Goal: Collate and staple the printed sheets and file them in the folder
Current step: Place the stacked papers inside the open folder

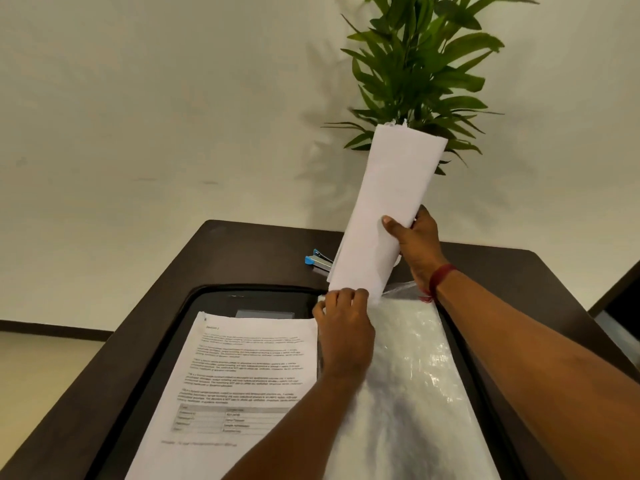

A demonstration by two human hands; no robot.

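While right hand [415, 244] grasps curled white sheets [388, 188], left hand [344, 327] pinches crinkly translucent folder [412, 375] edge.

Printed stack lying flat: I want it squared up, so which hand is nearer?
Left. The left hand sits beside the printed stack at its upper right corner, gripping the plastic folder edge; the right hand is raised farther right, gripping the held sheets.

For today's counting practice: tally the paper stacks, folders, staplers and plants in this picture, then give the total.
2 paper stacks: held sheaf, printed stack
1 plastic folder
1 stapler
1 plant
Total: 5
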